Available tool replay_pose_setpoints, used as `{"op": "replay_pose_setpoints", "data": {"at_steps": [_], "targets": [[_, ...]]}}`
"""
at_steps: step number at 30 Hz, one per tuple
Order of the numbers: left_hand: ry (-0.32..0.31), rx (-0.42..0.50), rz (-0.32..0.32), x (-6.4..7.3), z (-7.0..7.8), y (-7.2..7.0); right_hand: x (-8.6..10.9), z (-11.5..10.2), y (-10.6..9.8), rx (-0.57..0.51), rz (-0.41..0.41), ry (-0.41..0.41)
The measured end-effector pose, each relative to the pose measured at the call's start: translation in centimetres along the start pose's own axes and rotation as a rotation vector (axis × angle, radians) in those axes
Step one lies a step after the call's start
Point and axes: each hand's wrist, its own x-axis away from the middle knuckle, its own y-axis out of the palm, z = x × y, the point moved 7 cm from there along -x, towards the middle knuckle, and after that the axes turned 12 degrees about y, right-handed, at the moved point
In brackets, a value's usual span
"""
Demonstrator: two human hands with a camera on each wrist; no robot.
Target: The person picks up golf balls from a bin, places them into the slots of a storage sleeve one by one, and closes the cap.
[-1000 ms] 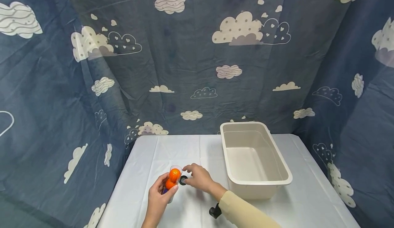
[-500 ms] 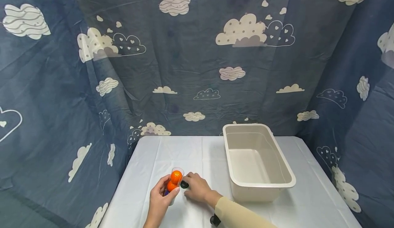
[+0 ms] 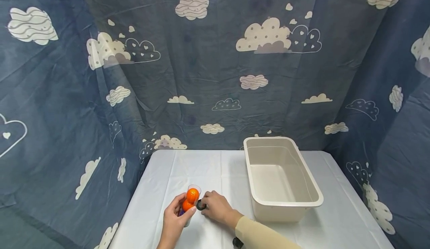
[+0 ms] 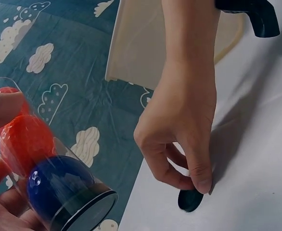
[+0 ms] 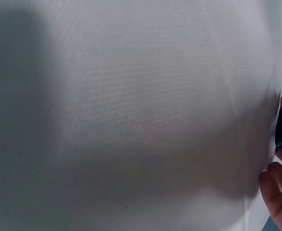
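Observation:
My left hand point(image 3: 174, 221) grips a clear plastic tube point(image 3: 194, 187) and holds it tilted. Inside sit two orange balls point(image 3: 193, 195) and, at the dark-rimmed base end, a blue ball point(image 4: 57, 180). In the left wrist view the tube's upper end is partly behind my thumb. Just right of the tube, my right hand point(image 3: 216, 208) pinches a round black cap point(image 4: 189, 200) between thumb and fingers, close over the white tabletop. Only the fingertips point(image 5: 274, 192) and the cap's edge show at the right side of the right wrist view.
A deep beige bin point(image 3: 285, 204) stands on the white-covered table point(image 3: 208, 167), right of my hands. Dark blue cloth point(image 3: 201, 62) with cloud prints hangs behind and at both sides. A black wrist device point(image 3: 237, 242) sits below my right sleeve.
My right hand has come down beside the tube and turned, its fingers now pinching the black cap. My left hand keeps its grip on the tube. The head view has shifted slightly.

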Motion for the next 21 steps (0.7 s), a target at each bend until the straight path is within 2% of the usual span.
{"op": "replay_pose_setpoints", "data": {"at_steps": [5,8,16,21], "targets": [[0.009,0.005,0.007,0.2,-0.1,0.1,0.3,0.0,-0.2,0.015,0.025,-0.032],[0.014,0.013,0.006,0.1,-0.2,0.2,0.6,0.3,-0.6,-0.021,0.055,-0.038],[0.004,0.004,0.021,0.1,0.2,0.2,1.5,2.2,-1.4,-0.311,0.057,0.075],[0.017,0.016,0.013,0.1,0.4,0.4,1.8,2.9,-1.8,-0.43,0.072,0.126]]}}
